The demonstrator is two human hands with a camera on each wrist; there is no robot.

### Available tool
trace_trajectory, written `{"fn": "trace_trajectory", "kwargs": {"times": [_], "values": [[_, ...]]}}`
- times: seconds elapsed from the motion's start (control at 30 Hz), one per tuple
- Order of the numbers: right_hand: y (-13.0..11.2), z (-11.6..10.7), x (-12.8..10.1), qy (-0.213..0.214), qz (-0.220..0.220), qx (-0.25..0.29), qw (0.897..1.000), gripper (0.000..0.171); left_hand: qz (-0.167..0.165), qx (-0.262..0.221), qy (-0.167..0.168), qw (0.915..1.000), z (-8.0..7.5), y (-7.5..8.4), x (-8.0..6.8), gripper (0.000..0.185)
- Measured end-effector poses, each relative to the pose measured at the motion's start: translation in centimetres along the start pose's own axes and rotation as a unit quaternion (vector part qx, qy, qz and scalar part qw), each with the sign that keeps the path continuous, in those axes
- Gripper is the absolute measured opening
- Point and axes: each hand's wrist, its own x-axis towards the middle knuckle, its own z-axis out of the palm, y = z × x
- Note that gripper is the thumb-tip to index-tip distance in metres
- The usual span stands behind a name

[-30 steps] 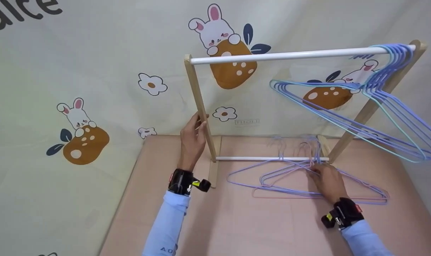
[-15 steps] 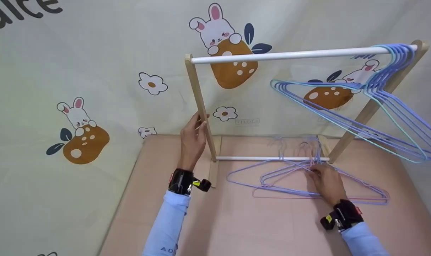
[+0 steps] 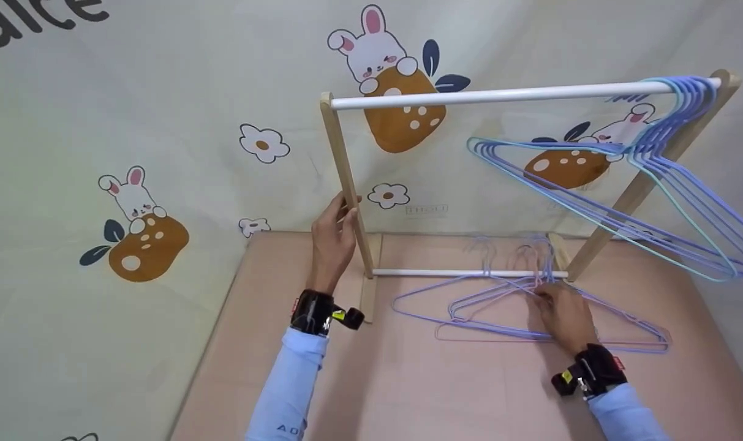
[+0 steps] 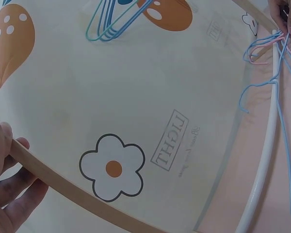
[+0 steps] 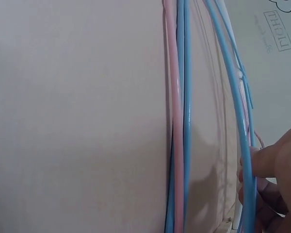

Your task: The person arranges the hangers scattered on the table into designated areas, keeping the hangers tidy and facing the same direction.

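Observation:
My left hand [image 3: 333, 242] grips the left wooden post [image 3: 340, 153] of a small clothes rack, thumb and fingers on either side, as the left wrist view also shows. My right hand [image 3: 567, 315] is low at the rack's right end, pinching a blue clothes hanger [image 5: 247, 194] between thumb and fingers. Several blue hangers and a pink hanger [image 5: 174, 97] lie overlapping on the pink surface there, hooks past the white lower bar [image 3: 432, 273]. Whether the pinch takes in more than one hanger is hidden by the fingers.
Several blue and teal hangers [image 3: 690, 92] hang bunched at the right end of the white top bar [image 3: 500, 96]. Behind the rack is a pale backdrop [image 3: 193, 92] with printed rabbits and flowers. The rack's right post [image 3: 634, 196] slants beside the hanging hangers.
Almost nothing differs. The head view has shifted very slightly; both hands and the hangers keep their places.

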Motion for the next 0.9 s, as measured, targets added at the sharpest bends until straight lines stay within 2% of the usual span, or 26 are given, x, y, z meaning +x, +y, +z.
{"fn": "trace_trajectory", "kwargs": {"times": [0.27, 0.5, 0.6, 0.9], "values": [[-0.2, -0.2, 0.2, 0.020, -0.012, 0.019, 1.000, 0.012, -0.009, 0.016, -0.006, 0.9998, 0.0, 0.1, 0.0, 0.035], [-0.1, -0.3, 0.6, 0.044, -0.040, 0.030, 0.998, 0.014, 0.011, -0.003, 0.000, 0.9999, 0.0, 0.0, 0.0, 0.035], [-0.2, -0.5, 0.7, 0.048, -0.040, 0.039, 0.997, 0.014, 0.017, -0.012, 0.004, 0.9998, 0.1, -0.1, 0.1, 0.035], [-1.9, -2.0, 1.3, 0.051, -0.025, 0.082, 0.995, 0.014, 0.008, -0.006, 0.005, 0.9999, 0.3, 0.0, 0.0, 0.034]]}}
